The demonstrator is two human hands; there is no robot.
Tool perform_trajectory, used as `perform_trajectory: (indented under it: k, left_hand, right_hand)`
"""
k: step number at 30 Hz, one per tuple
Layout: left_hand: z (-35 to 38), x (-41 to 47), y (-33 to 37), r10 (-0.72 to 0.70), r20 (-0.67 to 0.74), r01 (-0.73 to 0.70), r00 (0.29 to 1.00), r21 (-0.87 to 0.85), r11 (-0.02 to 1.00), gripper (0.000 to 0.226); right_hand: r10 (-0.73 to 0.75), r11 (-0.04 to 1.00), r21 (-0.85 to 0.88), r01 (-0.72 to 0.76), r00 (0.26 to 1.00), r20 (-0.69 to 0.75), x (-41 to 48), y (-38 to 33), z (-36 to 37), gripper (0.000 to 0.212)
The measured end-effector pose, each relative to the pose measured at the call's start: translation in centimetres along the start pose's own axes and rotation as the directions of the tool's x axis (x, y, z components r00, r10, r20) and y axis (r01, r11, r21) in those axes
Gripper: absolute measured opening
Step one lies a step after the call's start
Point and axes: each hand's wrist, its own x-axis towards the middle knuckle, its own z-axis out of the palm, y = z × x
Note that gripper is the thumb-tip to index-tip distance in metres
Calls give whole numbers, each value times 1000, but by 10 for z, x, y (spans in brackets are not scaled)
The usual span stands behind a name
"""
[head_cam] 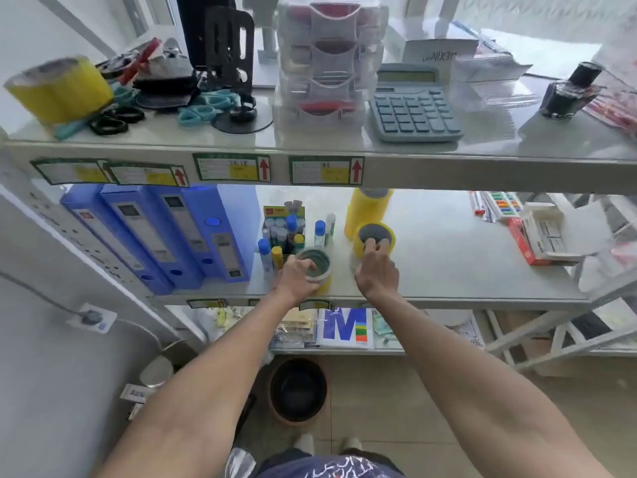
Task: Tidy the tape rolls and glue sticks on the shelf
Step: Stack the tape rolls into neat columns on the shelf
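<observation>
While both hands are reaching onto the middle shelf [448, 270], the glue-stick box [283, 229] is serving as the best landmark: it is standing upright just right of the blue binders [155, 236], with loose glue sticks [275, 255] standing around its front and right side. The left hand [297, 274] is working just in front of that box, its fingers [293, 262] curling around a pale tape roll [315, 265] that is lying flat, hole upward, apparently stacked on a yellow roll beneath it. The grip is looking closed on the roll's near-left rim. To the right of the box, past the sticks, the right hand [377, 267] is resting its fingertips [374, 248] on the near edge of a yellow tape roll [374, 238]; whether they are pinching it or only touching it cannot be told. That roll is also lying flat with its axis vertical, directly beyond the fingers. Behind it, farther from the shelf's front edge, a tall yellow stack of rolls [368, 208] is standing upright.

The coming move is likely turning on this alignment: the right hand is the nearer one to the tall stack, and the roll under it is sitting just in front of that stack, so lifting it straight up and back seems the natural way to gather the rolls.
</observation>
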Motion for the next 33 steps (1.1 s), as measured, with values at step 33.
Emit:
perform_trajectory:
  k: [33]
  left_hand:
    - [30,27,10,-50,-71,61,996,162,985,13]
  right_hand:
    - [416,890,214,-403,909,-17,44,108,15,23]
